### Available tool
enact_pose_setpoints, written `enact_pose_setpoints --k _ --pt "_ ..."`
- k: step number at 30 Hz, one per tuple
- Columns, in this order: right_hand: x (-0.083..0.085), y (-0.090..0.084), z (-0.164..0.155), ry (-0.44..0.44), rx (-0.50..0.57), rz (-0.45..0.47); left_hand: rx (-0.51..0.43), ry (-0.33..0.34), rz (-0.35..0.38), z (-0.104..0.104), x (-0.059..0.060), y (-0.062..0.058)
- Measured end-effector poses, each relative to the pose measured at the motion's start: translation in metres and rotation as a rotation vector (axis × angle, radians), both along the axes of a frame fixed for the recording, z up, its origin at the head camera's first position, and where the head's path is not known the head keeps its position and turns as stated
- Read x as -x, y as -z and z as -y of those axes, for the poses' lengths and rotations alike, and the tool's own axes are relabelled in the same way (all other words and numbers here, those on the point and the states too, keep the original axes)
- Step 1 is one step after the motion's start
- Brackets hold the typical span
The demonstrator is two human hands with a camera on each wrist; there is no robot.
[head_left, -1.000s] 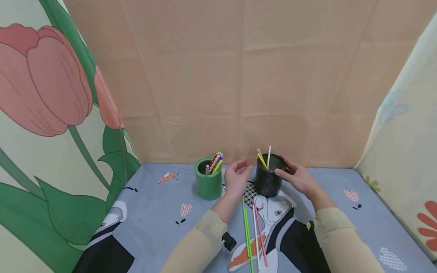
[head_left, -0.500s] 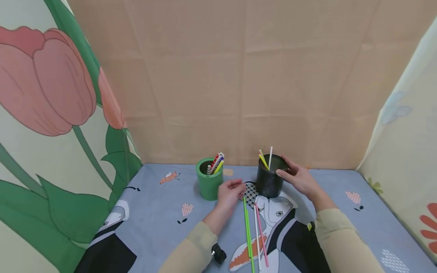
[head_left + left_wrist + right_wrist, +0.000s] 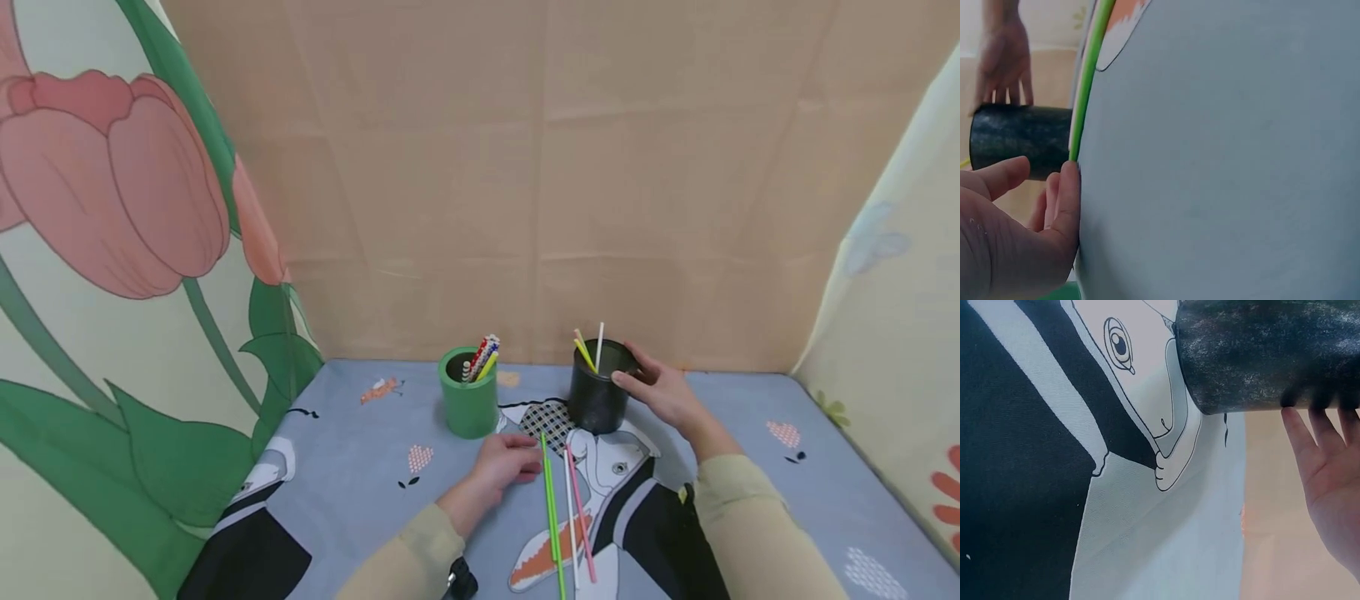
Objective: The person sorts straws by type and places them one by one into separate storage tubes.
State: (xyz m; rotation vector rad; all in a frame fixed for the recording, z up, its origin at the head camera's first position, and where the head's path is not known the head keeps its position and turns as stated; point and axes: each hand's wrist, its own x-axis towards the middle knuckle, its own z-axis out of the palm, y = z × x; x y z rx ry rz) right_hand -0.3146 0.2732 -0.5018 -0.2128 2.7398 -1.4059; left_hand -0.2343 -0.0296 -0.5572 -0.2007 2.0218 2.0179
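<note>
My right hand [image 3: 651, 388] holds the upright black cup [image 3: 597, 398], thumb in front and fingers round its far side; the fingers [image 3: 1321, 456] lie against the cup wall [image 3: 1266, 356]. Yellow and white straws [image 3: 592, 348] stick out of it. My left hand [image 3: 517, 463] rests low on the table. Its fingertips [image 3: 1067, 187] touch the top end of a green straw [image 3: 553, 508] without gripping it, and the thumb stands apart. A white straw [image 3: 572, 521] and a pink straw [image 3: 582, 517] lie flat beside the green straw [image 3: 1088, 81].
A green cup [image 3: 469, 407] with several patterned straws stands left of the black cup [image 3: 1019, 150]. The table is covered by a grey-blue printed cloth [image 3: 352, 467]. Fabric walls close in the back and both sides.
My left hand has drawn back from beside the black cup and come down to the top end of the green straw. The right hand has stayed on the black cup.
</note>
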Motion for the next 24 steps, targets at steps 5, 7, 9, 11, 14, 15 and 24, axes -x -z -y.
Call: enact_pose_setpoints --k 5,7,9,11,14,15,24 --pt "0.001 -0.001 0.001 0.0 -0.009 0.01 0.057 0.029 -0.043 -0.002 -0.003 0.003" --pt "0.001 -0.001 0.001 -0.002 -0.011 0.011 0.115 0.042 -0.054 -0.003 -0.003 0.002" --pt "0.003 0.0 0.0 -0.002 -0.01 0.009 0.185 0.057 -0.056 -0.005 -0.003 0.0" --pt "0.003 0.0 -0.001 -0.002 -0.008 0.001 0.244 0.067 -0.054 -0.007 -0.003 -0.003" --pt "0.004 0.0 -0.001 -0.003 -0.003 -0.003 0.3 0.071 -0.037 -0.011 0.0 -0.004" --pt "0.004 -0.001 -0.001 -0.002 -0.005 -0.004 0.31 0.072 -0.034 -0.012 0.001 -0.003" --pt "0.001 -0.001 -0.001 0.002 -0.008 0.004 0.41 0.079 -0.035 -0.018 0.007 0.001"
